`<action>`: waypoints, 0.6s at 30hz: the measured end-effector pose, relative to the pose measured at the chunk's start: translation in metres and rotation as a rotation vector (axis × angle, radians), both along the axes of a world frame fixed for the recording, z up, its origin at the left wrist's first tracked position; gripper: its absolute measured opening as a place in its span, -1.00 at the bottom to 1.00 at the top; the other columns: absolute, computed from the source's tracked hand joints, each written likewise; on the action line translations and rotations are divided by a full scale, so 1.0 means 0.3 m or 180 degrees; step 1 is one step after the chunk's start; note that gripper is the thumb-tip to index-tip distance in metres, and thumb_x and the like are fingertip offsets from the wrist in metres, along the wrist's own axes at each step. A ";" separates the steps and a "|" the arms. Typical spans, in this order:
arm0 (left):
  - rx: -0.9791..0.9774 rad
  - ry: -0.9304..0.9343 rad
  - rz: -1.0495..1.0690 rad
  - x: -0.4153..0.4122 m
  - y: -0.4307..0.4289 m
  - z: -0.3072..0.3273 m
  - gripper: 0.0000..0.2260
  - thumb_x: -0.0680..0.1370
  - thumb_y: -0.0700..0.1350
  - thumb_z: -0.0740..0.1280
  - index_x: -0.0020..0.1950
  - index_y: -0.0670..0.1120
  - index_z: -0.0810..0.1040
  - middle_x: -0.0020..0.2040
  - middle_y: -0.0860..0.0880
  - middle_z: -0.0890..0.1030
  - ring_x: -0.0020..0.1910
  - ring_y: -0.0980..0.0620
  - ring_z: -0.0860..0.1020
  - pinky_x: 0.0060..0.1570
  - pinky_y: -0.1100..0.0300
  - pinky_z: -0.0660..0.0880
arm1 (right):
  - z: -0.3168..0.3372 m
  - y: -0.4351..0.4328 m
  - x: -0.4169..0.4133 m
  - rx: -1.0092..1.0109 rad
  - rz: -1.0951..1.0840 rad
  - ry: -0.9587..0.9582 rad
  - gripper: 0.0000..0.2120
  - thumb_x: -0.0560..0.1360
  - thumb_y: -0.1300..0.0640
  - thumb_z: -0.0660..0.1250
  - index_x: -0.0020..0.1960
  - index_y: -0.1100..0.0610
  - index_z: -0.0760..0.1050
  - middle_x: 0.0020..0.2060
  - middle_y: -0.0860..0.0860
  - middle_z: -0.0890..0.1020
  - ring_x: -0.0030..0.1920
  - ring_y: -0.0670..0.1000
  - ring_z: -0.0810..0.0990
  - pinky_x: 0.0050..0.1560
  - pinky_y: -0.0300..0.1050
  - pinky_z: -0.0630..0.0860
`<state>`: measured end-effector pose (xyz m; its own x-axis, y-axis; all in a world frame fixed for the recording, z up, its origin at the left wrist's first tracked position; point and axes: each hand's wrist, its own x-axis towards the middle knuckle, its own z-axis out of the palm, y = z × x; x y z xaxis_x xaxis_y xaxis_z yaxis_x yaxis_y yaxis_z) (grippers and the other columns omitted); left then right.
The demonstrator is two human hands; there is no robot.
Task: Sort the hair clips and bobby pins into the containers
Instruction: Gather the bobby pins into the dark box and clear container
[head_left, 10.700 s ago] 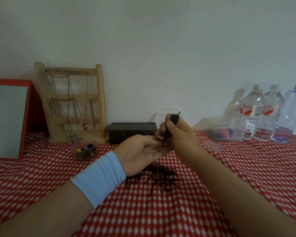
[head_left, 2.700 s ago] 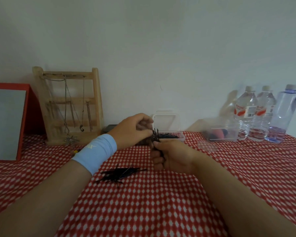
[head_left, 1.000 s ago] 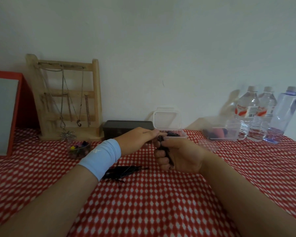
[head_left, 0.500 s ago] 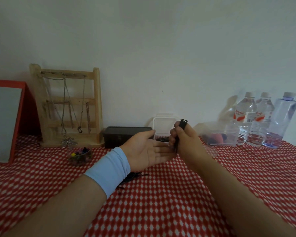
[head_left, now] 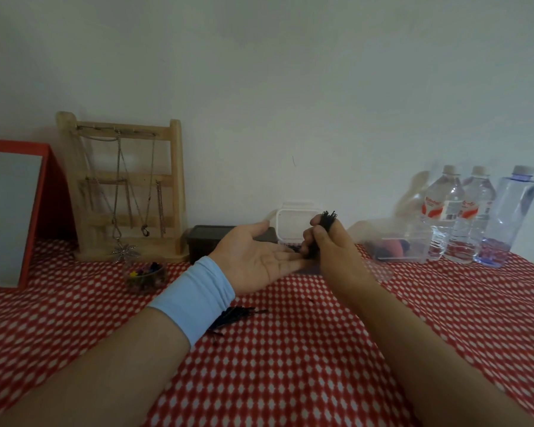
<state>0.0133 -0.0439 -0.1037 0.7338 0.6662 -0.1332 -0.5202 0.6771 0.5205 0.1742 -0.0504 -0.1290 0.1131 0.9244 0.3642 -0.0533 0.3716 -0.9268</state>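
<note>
My right hand (head_left: 330,251) grips a bunch of black bobby pins (head_left: 326,221) held upright, their lower ends standing on the palm of my left hand (head_left: 259,260). That left hand lies flat, palm up, fingers straight, a light blue band on its wrist. More black bobby pins (head_left: 238,314) lie in a pile on the red checked cloth below my left wrist. Behind the hands stands a small clear container (head_left: 293,220) with its lid raised. A small clear bowl of coloured hair clips (head_left: 145,274) sits to the left.
A black box (head_left: 210,241) stands at the back behind my left hand. A wooden jewellery stand (head_left: 124,189) and a red-framed mirror (head_left: 10,217) are at the back left. A clear tub (head_left: 395,245) and three water bottles (head_left: 475,217) stand at the back right.
My right hand lifted the bunch of pins from low in front of the container and stood it on my left palm. My left hand turned palm up and opened flat.
</note>
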 end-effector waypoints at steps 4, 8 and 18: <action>0.0569 0.0882 -0.0028 -0.011 0.006 -0.003 -0.39 0.64 0.08 0.17 0.36 -0.48 0.29 0.26 -0.44 0.50 0.30 -0.34 0.48 0.36 -0.13 0.37 | -0.016 0.008 0.003 -0.0309 0.0368 0.0214 -0.81 0.69 0.28 0.06 0.06 0.14 0.44 -0.32 0.03 0.45 -0.25 0.02 0.46 -0.14 -0.14 0.48; 0.1780 0.2921 0.0432 -0.015 0.008 0.026 -0.60 0.65 0.04 0.17 0.32 -0.24 0.44 0.12 -0.26 0.65 0.08 -0.16 0.65 0.03 0.04 0.60 | 0.016 0.007 0.046 -0.0911 0.0893 0.0901 -0.84 0.69 0.26 0.07 0.06 0.17 0.43 -0.35 0.04 0.43 -0.33 0.02 0.41 -0.26 -0.08 0.46; 0.4453 0.3540 0.1486 0.066 0.129 0.095 -0.65 0.66 0.04 0.10 0.36 0.03 0.52 0.31 0.08 0.57 0.31 0.15 0.48 0.43 0.09 0.31 | 0.213 0.122 0.132 -0.1145 0.0876 -0.2415 -0.83 0.69 0.20 0.12 0.09 0.13 0.50 -0.28 0.02 0.46 -0.35 -0.04 0.42 -0.28 -0.15 0.40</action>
<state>0.0331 -0.0052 -0.0752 0.4506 0.8013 0.3936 0.4188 -0.5791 0.6995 0.2138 -0.0138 -0.0650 -0.2846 0.9563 -0.0677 0.5791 0.1152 -0.8071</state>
